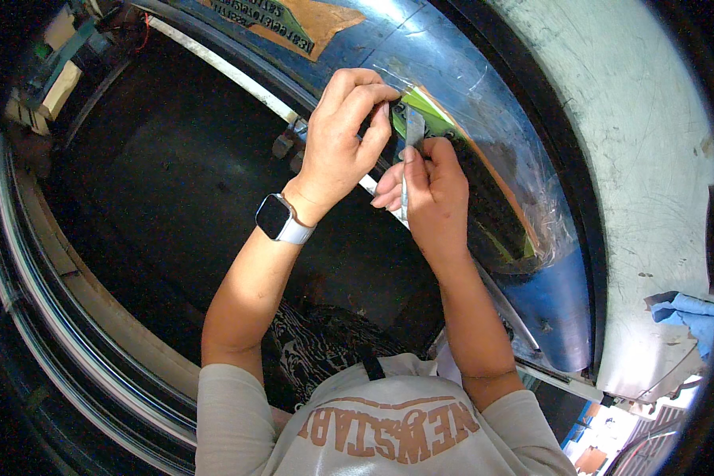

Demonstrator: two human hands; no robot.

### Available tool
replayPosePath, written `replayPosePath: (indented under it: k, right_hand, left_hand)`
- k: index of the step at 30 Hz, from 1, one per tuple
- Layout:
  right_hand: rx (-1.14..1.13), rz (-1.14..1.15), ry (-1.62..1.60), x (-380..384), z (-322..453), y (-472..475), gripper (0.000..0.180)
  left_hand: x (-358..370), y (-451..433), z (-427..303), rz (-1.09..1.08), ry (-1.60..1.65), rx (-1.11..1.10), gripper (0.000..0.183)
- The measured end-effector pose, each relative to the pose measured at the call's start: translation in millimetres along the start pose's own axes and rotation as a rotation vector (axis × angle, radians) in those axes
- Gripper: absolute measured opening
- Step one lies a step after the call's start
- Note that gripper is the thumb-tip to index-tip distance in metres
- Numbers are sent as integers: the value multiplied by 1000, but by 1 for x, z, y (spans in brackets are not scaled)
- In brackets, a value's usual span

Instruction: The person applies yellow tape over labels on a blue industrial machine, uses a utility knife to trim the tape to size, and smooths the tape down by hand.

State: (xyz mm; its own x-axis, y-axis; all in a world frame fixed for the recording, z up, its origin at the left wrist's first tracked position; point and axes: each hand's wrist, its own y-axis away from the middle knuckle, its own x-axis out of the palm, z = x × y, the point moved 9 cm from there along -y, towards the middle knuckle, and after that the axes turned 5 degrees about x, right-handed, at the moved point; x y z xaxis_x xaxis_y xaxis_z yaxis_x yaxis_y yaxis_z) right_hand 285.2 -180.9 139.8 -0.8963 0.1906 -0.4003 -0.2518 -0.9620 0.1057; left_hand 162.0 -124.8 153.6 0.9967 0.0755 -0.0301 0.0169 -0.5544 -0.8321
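A green printing plate (433, 113) with an orange-brown backing lies along a curved blue cylinder (482, 77), partly under clear film. The plate bears raised mirrored characters, and its near part is in shadow. At its far left corner my left hand (351, 122), wearing a smartwatch (275, 217), pinches the edge between thumb and forefinger. My right hand (437, 184) grips a thin, flat grey blade-like tool (415, 126) upright, its wide end against the plate beside my left fingertips. A narrow pale part of the tool runs down below my right thumb.
Another plate (285, 24) with mirrored writing is fixed farther up the cylinder. A pale metal surface (648, 178) curves along the right, with a blue cloth (684, 312) on it. Metal rails (83, 345) bend along the left. A white bar (226, 65) edges the dark gap before me.
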Motion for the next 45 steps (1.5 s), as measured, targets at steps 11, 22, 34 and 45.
replayPosePath:
  k: [11,22,34,45]
  right_hand:
    - [-51,3,1,-2,-2,-1,14]
    - [-96,-23,-107,-11,0,3,16]
    - [-144,-50,-102,-33,17,13,15]
    - [-147,-33,-136,-31,17,17,14]
  left_hand:
    - [4,1,0,11,0,1,19]
    - [5,-1,-5,4,-59,22,17]
    - [9,-7,-28,70,-286,172,27]
    - [9,-5,-32,20,-360,156,27]
